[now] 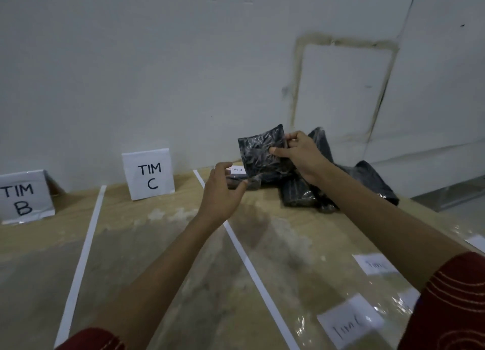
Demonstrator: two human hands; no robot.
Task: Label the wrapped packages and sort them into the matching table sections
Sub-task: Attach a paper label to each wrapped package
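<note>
Signs TIM B [25, 196] and TIM C [149, 175] stand at the back of the table [157, 244]. The left hand [220, 192] curves thumb and forefinger around the end of a labelled package [237, 177] lying flat; whether it grips is unclear. The right hand [299, 155] pinches the right edge of a black wrapped package [262, 152], which is raised over the pile [299, 192] with its long axis near upright and its flat face toward the camera.

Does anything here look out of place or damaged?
Nothing looks spilled or broken. The black packages lie in a loose heap behind the held package. The wall has a rectangular patch ringed by a brownish stain, perhaps an old repair.
</note>
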